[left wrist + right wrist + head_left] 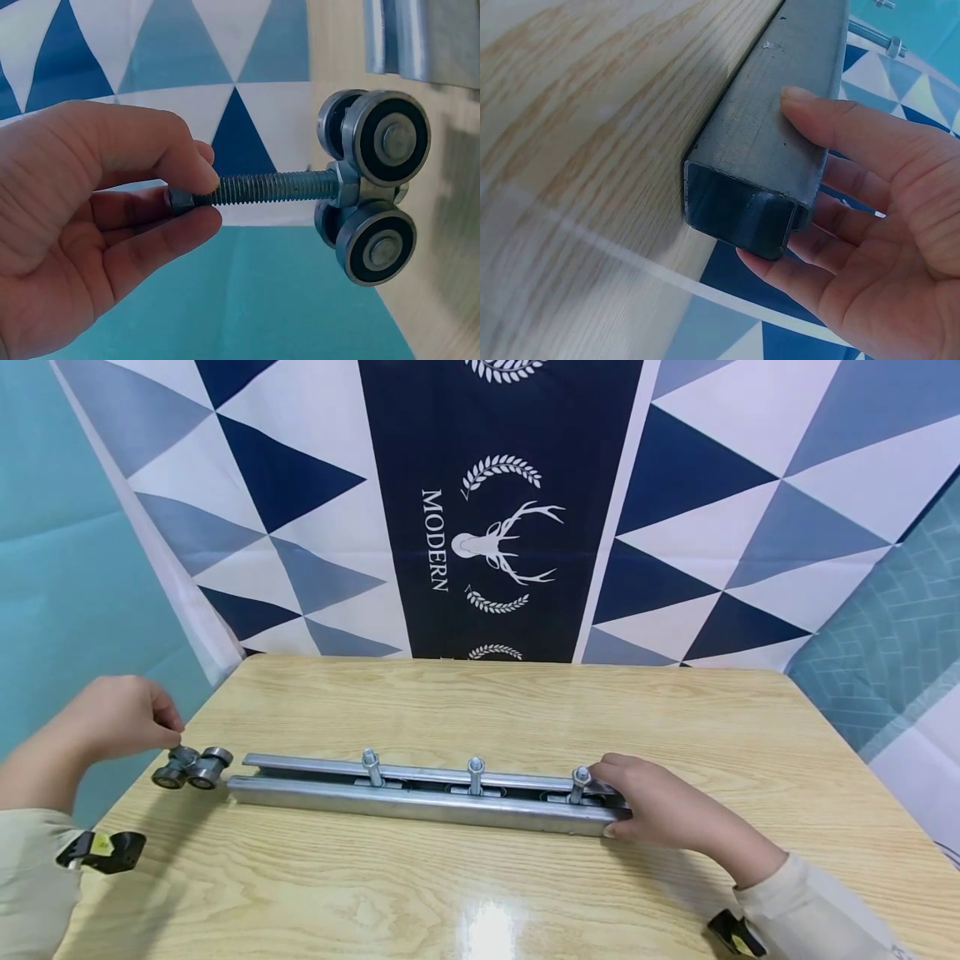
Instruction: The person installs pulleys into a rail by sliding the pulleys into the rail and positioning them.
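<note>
My left hand [123, 717] pinches the threaded bolt of a roller trolley [379, 191] between thumb and fingers. In the head view the trolley's bearing wheels [191, 768] hang just off the left end of a steel channel track [427, 802]. That track lies along the table with its slot facing up. Three bolts stand up out of the slot, one of them a bolt with a nut [476, 774] near the middle. At the track's right end my right hand [660, 802] grips both sides of it. The right wrist view shows the hollow end of the track, with the thumb on one wall and fingers on the other.
The track rests on a wood-grain table [360, 893]. A patterned cloth [322, 527] hangs behind the table's far edge. Small black devices sit at both wrists, one a black mount [112, 852] on the left sleeve.
</note>
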